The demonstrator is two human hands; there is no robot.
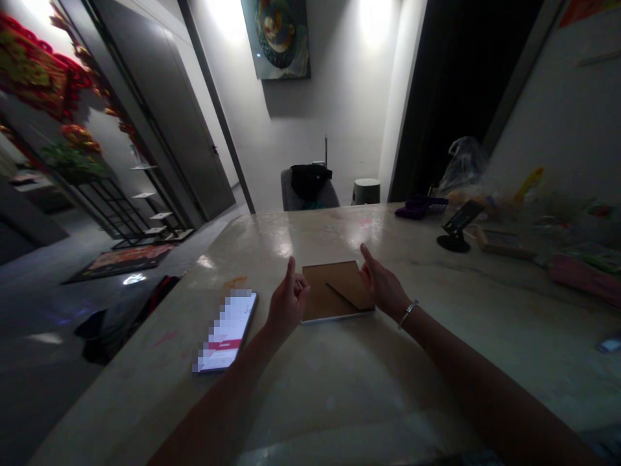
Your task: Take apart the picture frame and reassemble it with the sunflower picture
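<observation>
A brown board or pad [317,298] with a pale front edge lies flat on the table. On it, a thin dark stick or pen [342,296] rests diagonally. My left hand [290,299] is at the board's left edge, one finger raised and the others loosely curled, with nothing seen in it. At the opposite edge is my right hand [382,285], a bracelet [408,313] on its wrist. One of its fingers points up and forward, the others are bent and partly hidden, and no held object shows. Whether either hand touches the board is unclear.
A lit phone [233,333] lies left of my left forearm. Toward the right stand a black stand [458,226], a purple item [420,207], a shallow box [504,243] and a clear plastic bag [463,168]. A chair [286,194] is beyond the table's far edge.
</observation>
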